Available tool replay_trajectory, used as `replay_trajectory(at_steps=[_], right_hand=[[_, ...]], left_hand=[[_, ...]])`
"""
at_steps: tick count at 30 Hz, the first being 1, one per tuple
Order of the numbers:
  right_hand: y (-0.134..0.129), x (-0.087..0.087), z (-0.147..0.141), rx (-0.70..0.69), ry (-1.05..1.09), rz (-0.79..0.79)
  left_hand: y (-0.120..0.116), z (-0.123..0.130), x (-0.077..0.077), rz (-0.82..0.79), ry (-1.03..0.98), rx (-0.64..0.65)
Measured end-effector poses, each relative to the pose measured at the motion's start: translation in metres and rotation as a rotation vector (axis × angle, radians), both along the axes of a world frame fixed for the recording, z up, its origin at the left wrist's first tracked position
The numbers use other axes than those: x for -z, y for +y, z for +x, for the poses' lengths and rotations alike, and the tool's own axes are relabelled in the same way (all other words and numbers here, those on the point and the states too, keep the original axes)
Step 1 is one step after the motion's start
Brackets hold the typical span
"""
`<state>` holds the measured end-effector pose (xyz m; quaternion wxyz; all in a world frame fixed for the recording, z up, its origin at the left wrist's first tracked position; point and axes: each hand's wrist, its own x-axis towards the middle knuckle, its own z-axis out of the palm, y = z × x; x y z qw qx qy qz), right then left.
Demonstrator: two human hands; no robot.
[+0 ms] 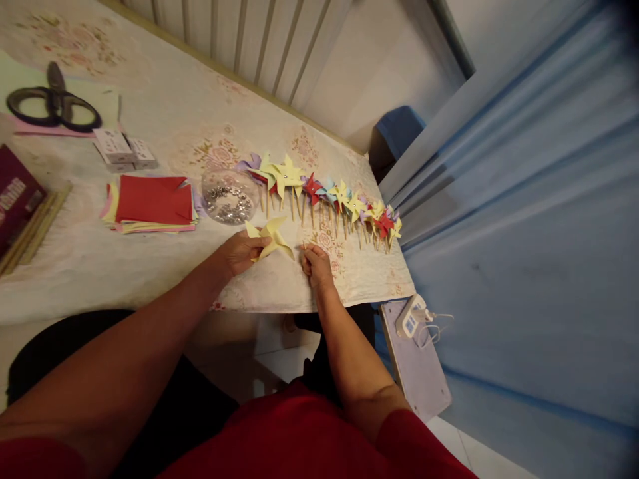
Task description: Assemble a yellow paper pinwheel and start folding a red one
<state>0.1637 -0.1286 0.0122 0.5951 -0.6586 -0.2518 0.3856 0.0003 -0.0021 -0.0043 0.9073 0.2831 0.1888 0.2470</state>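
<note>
My left hand grips a yellow paper pinwheel by one side, its blades folded toward the middle. Just right of it, over the tablecloth, my right hand is closed with thumb and finger pinched. Whatever lies in that pinch is too small to make out. Behind my left hand is a clear round dish of small shiny metal pieces. Beyond both hands runs a row of colored pinwheels on sticks, in yellow, red, blue and purple.
Left of the dish lies a stack of cut colored paper, red on top. Small white boxes, black-handled scissors and a dark red box beside sticks are farther left. A blue curtain hangs at right, near a power strip.
</note>
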Motion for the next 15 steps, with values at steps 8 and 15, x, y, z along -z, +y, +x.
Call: replay_trajectory(at_steps=[8, 15], right_hand=[[-0.0009, 0.0017, 0.0020, -0.022, 0.021, 0.015], [-0.0028, 0.0015, 0.0012, -0.028, 0.006, 0.017]], left_hand=[[0.0014, 0.0004, 0.0025, -0.004, 0.019, -0.032], [-0.0010, -0.0007, -0.0016, 0.005, 0.043, -0.055]])
